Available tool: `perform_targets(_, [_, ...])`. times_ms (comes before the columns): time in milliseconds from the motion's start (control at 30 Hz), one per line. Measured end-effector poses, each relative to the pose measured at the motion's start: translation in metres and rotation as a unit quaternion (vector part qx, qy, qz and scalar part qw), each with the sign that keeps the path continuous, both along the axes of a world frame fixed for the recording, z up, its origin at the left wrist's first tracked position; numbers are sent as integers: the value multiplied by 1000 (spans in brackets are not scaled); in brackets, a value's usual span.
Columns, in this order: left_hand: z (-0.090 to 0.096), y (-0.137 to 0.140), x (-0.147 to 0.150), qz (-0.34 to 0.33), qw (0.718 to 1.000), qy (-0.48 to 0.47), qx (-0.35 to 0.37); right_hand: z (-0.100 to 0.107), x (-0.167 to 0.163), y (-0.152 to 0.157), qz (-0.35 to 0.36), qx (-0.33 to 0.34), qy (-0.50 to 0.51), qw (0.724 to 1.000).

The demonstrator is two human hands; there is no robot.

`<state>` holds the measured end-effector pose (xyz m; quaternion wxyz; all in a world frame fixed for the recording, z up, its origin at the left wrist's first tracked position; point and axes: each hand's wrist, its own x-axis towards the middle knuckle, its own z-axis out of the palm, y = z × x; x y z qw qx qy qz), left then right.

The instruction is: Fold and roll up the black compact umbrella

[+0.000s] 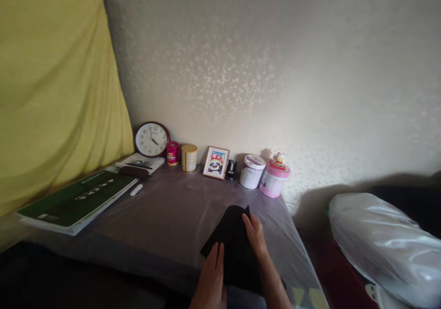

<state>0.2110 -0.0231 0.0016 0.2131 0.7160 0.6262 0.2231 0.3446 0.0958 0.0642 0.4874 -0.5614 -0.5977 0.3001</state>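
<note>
A piece of black cloth point(237, 249) stands partly raised over the near right part of the table, with a pointed corner at its top. My right hand point(255, 235) grips its upper right edge, thumb and fingers closed near that corner. Against the lower left side of the cloth lies my left hand point(212, 272), its fingers stretched out straight along the fabric. The cloth's lower part is dark and partly hidden by my forearms, so its full shape cannot be made out.
Along the wall stand a clock point(152, 139), a pink can point(172, 154), a yellow-lidded can point(189, 158), a panda picture frame point(216, 163) and two tubs point(252, 172). A green book point(69, 199) lies left. A plastic-wrapped bundle point(382, 240) sits beyond the table's right edge.
</note>
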Motion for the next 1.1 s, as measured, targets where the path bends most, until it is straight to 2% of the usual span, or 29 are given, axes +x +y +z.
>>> perform_targets(133, [-4, 2, -1, -11, 1000, 5, 0, -10, -17, 12, -5, -6, -34, 999])
perform_targets(233, [-10, 4, -2, -16, 1000, 18, 19, -15, -23, 19, -2, -37, -81, 996])
perform_targets(467, [-14, 7, -8, -39, 998, 27, 50, -23, -33, 22, 1, -72, -135, 988])
perform_targets(533, [-19, 6, -11, -33, 997, 21, 59, -22, -36, 19, 27, -78, -144, 986])
perform_targets(633, [-32, 3, -19, -29, 996, 25, 78, -17, -39, 13, 107, -94, -138, 980])
perform_targets(733, [-41, -3, -32, -36, 989, 51, 132, -9, -42, 4, 154, -95, -142, 973])
perform_targets(800, [-34, -8, -37, -19, 981, 64, 183, -4, -43, -1, 165, -81, -167, 969])
perform_targets(900, [-8, -9, -34, 11, 969, 65, 238, 1, -43, -6, 178, -56, -201, 962])
perform_targets(1000, [13, -2, -21, -21, 970, 67, 234, 2, -43, -8, 198, -40, -209, 957])
perform_targets(1100, [11, 8, -9, -44, 972, 83, 215, 2, -40, -11, 228, -22, -202, 952])
